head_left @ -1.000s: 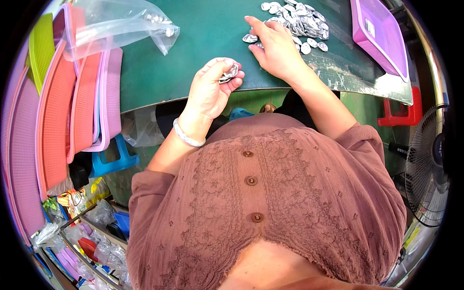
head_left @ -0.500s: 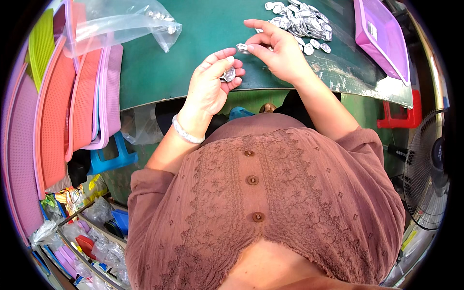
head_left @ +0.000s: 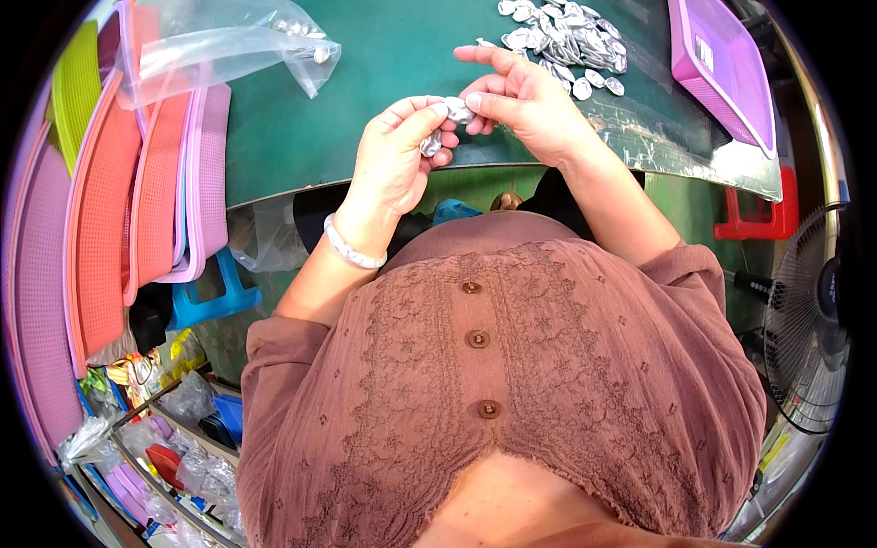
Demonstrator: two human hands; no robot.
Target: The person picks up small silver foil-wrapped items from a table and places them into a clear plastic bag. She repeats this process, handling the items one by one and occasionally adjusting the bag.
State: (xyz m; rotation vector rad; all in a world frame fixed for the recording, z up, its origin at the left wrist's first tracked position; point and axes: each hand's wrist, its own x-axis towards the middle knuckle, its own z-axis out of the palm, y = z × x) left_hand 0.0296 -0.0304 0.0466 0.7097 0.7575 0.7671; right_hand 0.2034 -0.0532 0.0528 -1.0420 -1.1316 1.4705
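Observation:
Between both hands, above the near edge of the green table (head_left: 301, 137), a small silvery oval piece (head_left: 459, 110) is pinched. My left hand (head_left: 399, 146) grips its left side with thumb and forefinger. A second silvery piece (head_left: 430, 143) is tucked in the curled lower fingers of that hand. My right hand (head_left: 525, 100) holds the other side of the upper piece between thumb and a bent finger, its forefinger stretched out to the left. Beyond my right hand lies a pile of similar silvery oval pieces (head_left: 575, 41).
A clear plastic bag (head_left: 219, 46) with some silvery pieces lies at the far left. Nested pink, purple and green baskets (head_left: 100, 219) stand along the left. A purple basket (head_left: 726, 78) sits at the table's right; a red stool (head_left: 763, 210) and a fan (head_left: 804, 320) are below it.
The upper piece has turned so its broad face shows, and my hands have come closer together. My right hand has dropped slightly; the second piece stays in my left fingers.

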